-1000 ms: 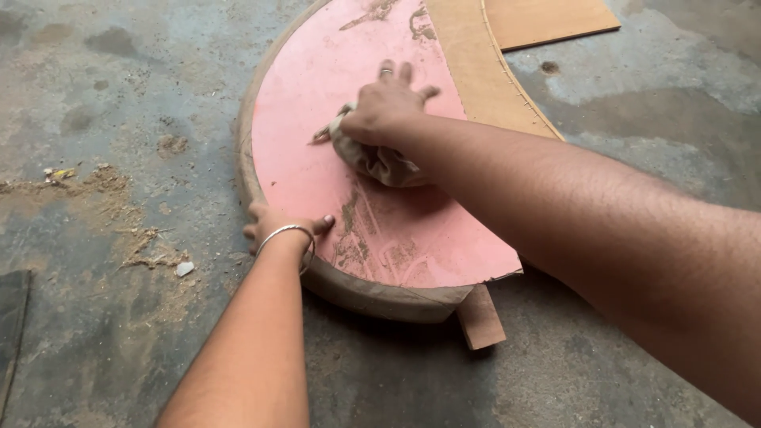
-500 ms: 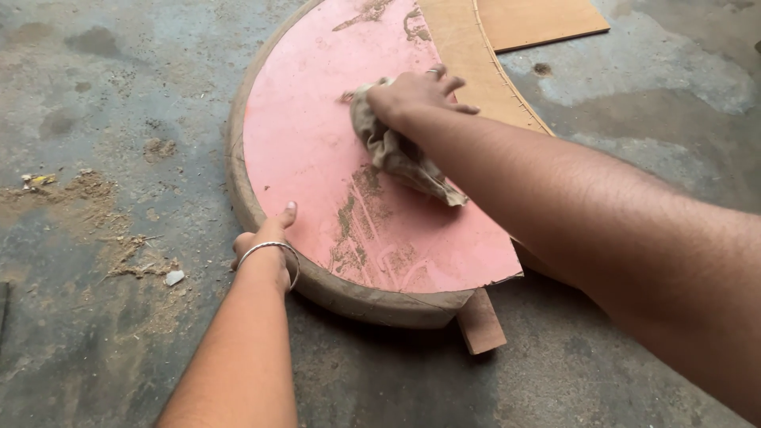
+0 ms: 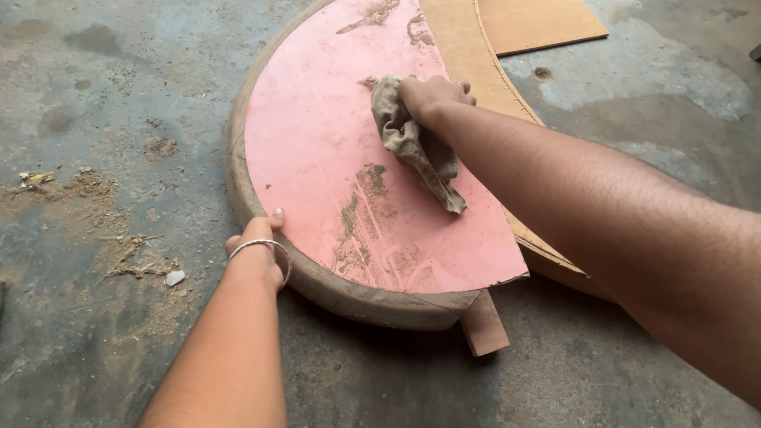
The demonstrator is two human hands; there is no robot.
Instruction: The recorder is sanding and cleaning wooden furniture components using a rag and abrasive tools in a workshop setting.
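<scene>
A pink half-round panel (image 3: 333,150) with a thick brown curved rim lies flat on a concrete floor. Brown smears mark its lower middle and its far end. My right hand (image 3: 432,97) is closed on a dirty beige rag (image 3: 416,147) and presses it onto the pink face near the straight edge. The rag trails down toward me. My left hand (image 3: 258,242), with a thin metal bangle on the wrist, grips the curved rim at the near left, thumb on top of the pink face.
A small wooden block (image 3: 483,323) sticks out under the panel's near corner. A tan curved board (image 3: 468,55) and a flat plywood sheet (image 3: 531,24) lie beyond the straight edge. Sawdust and debris (image 3: 87,186) are scattered on the floor at left.
My right hand has dragged the rag up and to the right across the pink face, toward the straight edge. My left hand has shifted a little along the rim.
</scene>
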